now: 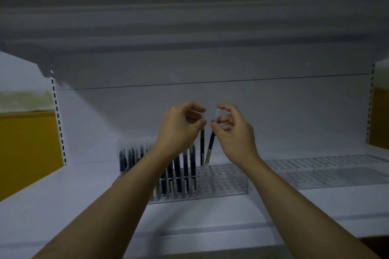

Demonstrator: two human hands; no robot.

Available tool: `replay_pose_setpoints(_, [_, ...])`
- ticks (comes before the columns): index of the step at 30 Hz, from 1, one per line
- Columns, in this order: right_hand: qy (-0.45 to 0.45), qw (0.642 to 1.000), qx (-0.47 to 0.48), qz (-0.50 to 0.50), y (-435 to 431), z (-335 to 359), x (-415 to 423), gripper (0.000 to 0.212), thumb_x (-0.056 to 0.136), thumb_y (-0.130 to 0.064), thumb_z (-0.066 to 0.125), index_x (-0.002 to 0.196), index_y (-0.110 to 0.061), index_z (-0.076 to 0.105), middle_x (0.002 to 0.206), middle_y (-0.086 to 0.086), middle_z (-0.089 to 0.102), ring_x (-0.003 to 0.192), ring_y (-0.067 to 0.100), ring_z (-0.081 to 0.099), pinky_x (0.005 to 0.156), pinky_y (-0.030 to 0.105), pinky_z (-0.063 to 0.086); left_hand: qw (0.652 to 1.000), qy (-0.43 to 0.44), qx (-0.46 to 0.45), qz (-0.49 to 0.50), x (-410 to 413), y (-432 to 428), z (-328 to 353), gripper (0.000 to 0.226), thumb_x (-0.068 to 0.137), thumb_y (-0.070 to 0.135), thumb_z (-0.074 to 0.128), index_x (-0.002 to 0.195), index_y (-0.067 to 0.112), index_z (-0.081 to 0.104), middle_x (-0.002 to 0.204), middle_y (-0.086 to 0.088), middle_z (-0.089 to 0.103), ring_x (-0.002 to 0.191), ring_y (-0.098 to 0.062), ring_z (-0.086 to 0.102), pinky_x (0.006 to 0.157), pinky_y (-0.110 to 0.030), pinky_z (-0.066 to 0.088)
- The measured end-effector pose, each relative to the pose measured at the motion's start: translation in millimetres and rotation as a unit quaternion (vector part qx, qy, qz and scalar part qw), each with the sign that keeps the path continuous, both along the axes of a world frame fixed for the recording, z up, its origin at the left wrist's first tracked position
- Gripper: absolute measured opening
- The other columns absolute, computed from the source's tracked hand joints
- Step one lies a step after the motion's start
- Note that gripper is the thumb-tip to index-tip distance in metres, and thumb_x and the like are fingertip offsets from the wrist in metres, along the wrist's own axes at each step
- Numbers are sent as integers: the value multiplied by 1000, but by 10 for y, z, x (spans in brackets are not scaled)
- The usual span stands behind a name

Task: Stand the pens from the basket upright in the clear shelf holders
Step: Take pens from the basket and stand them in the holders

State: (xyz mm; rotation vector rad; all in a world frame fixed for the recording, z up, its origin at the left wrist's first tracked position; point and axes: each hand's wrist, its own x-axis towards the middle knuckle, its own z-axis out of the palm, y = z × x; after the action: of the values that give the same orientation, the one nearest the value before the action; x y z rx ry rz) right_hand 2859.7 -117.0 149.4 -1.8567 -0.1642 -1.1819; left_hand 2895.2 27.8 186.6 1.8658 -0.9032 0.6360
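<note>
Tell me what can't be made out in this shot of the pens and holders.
Head view.
Out of frame: basket.
Row of pens: left forearm hides part, so no count.
Tops of held pens: covered by left hand and right hand, blurred.
Pen labels: too small.

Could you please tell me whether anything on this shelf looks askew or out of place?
The leaning pen pinched by the right hand is tilted, its lower end angled left at the clear holder. The upright pen in the left hand and the row of pens stand straight.
</note>
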Motion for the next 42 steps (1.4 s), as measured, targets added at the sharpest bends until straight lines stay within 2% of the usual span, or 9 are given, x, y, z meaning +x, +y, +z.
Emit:
replay_pose_setpoints(4, [16, 1000, -13, 1, 13, -91, 79, 35, 90, -16, 65, 122, -27, 55, 88, -8, 62, 66, -1, 58, 59, 12, 50, 1000, 3, 3, 14, 58, -41, -36, 16, 88, 19, 69, 101, 25, 65, 92, 6, 70, 84, -3, 66, 75, -18, 54])
replay_pose_setpoints(10, [113, 987, -117, 15, 3, -246, 91, 39, 92, -20, 62, 127, -35, 53, 91, -12, 60, 75, 8, 61, 76, 35, 57, 999, -7, 3, 42, 95, -13, -26, 16, 87, 18, 69, 103, 21, 66, 88, 7, 70, 82, -2, 66, 73, -15, 52])
replay_pose_setpoints(15, [186, 949, -249, -47, -44, -371, 19, 54, 100, -22, 43, 144, -47, 22, 76, 3, 61, 65, 21, 57, 65, 36, 51, 999, 21, 4, 26, 77, 28, -23, 17, 86, 17, 70, 102, 21, 67, 89, 4, 71, 83, -5, 67, 77, -20, 53])
replay_pose_setpoints(19, [210, 941, -259, -61, -35, -414, -19, 66, 99, -23, 42, 146, -50, 5, 69, 6, 60, 59, 22, 55, 61, 37, 49, 996, 32, 67, 41, 73, 9, -52, 16, 87, 17, 69, 102, 19, 65, 85, 8, 69, 77, 1, 64, 63, -11, 48])
replay_pose_setpoints(23, [215, 936, -269, -79, -29, -407, -34, 70, 100, -23, 42, 146, -52, -3, 70, 7, 61, 60, 22, 55, 62, 36, 50, 989, 24, 123, 73, 69, -61, -72, 12, 88, 19, 68, 99, 21, 63, 88, 10, 66, 77, -8, 66, 54, -10, 43])
replay_pose_setpoints(32, [258, 924, -276, -57, -24, -348, -113, 77, 99, -19, 42, 144, -56, -7, 77, 8, 62, 65, 23, 57, 66, 40, 53, 985, 49, 133, 100, 74, -3, 5, 11, 80, 16, 76, 88, 18, 67, 81, 3, 69, 76, -9, 66, 72, -26, 54])
replay_pose_setpoints(37, [280, 922, -264, -30, -10, -274, -131, 79, 97, -13, 44, 147, -52, -3, 78, 10, 61, 69, 27, 58, 71, 43, 54, 980, 82, 150, 106, 51, 18, 30, 11, 80, 14, 76, 87, 17, 68, 91, -2, 70, 79, -10, 63, 71, -23, 49])
replay_pose_setpoints(39, [287, 923, -255, -19, 11, -272, -154, 83, 97, -13, 45, 146, -53, -8, 86, 12, 64, 75, 29, 61, 75, 44, 55, 974, 71, 180, 118, 14, 1, 7, 15, 85, 13, 71, 99, 16, 69, 106, -3, 69, 83, -8, 59, 72, -19, 47])
replay_pose_setpoints(42, [285, 924, -254, -20, 15, -301, -222, 88, 97, -21, 51, 144, -53, -16, 123, 12, 58, 100, 26, 60, 89, 40, 52, 972, 61, 183, 137, -75, 38, -43, 29, 89, 19, 67, 117, 20, 64, 120, -2, 64, 83, -9, 59, 65, -12, 42])
